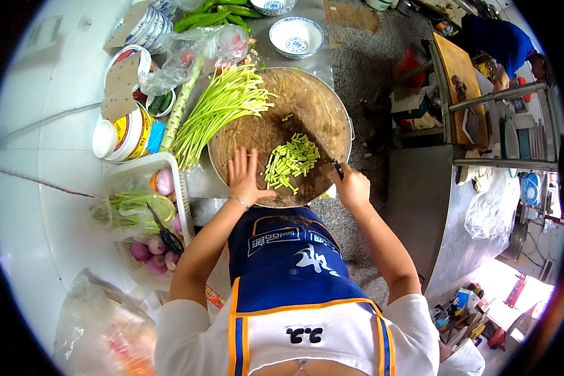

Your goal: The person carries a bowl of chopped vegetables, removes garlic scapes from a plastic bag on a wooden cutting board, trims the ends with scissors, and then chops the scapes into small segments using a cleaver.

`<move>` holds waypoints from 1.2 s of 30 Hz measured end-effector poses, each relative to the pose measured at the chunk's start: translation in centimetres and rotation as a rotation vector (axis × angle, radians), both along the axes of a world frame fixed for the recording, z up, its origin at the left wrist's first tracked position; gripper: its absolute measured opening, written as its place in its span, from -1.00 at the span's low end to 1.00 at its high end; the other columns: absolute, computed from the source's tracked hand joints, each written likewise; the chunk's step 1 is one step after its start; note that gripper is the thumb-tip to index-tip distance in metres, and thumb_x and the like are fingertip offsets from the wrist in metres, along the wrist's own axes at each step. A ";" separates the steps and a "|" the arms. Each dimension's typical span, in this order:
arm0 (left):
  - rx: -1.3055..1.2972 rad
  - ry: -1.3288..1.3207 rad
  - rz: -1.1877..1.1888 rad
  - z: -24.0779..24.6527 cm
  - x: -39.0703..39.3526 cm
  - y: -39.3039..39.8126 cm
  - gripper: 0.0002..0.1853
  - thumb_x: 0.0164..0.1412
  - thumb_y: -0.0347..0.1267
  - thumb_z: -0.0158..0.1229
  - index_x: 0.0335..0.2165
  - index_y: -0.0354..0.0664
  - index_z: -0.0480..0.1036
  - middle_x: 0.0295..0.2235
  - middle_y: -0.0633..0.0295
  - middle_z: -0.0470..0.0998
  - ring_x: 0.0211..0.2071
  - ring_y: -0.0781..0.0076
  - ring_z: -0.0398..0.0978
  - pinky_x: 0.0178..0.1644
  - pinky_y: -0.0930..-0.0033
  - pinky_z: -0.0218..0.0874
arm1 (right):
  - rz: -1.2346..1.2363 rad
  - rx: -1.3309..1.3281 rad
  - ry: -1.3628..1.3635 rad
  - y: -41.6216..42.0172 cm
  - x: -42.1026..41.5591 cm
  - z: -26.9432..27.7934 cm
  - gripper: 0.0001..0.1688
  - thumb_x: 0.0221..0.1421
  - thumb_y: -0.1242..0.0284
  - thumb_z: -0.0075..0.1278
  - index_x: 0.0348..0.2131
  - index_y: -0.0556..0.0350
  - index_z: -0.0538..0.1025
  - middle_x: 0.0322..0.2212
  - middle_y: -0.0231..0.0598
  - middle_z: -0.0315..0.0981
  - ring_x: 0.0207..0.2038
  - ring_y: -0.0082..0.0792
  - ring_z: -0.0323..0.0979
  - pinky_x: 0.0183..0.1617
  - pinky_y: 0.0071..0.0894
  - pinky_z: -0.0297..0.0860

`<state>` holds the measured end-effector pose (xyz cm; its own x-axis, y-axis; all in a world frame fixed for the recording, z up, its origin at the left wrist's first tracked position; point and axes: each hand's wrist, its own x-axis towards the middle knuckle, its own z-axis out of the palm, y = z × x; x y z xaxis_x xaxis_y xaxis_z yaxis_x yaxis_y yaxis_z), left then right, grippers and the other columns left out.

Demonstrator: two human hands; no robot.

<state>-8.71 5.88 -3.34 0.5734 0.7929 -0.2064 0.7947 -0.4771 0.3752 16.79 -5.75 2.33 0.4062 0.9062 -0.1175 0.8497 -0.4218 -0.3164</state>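
Observation:
My left hand (pixel 245 177) rests with fingers spread on the near left part of a round wooden chopping board (pixel 319 94), holding nothing. In my right hand (pixel 353 188) is the dark handle of a kitchen knife (pixel 316 135). Its blade lies across the right side of the board, pointing away from me. Between my left hand and the blade is a pile of short-cut green stems (pixel 291 160), with a few pieces (pixel 287 117) apart from it. A bundle of long green stems, likely garlic scapes (pixel 221 110), overlaps the board's left edge.
Left of the bundle lies a thick pale-green stalk (pixel 184 98). A white plastic basket (pixel 181 176) holds onions (pixel 156 263) and scissors (pixel 169 238). Beyond the board are a blue-and-white bowl (pixel 305 28) and green peppers (pixel 207 19). A person in blue (pixel 505 42) bends at the far right.

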 end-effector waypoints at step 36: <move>0.052 -0.328 -0.318 -2.1 8.3 5.6 -0.42 0.16 -0.18 -0.07 0.11 -0.17 0.11 0.16 0.09 0.07 0.22 0.14 -0.11 0.26 0.10 -0.32 | -0.619 -0.145 1.559 -6.6 0.1 -5.4 -0.64 0.16 0.23 -0.10 -0.55 0.08 0.28 -0.80 -0.36 0.21 -0.80 -0.51 0.19 -0.73 -0.51 0.22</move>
<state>-0.38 11.51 -5.39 0.8182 0.5716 0.0623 0.4491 -0.7029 0.5515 16.84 -12.32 -3.10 0.0960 0.6124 -0.7847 -0.5071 -0.6483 -0.5680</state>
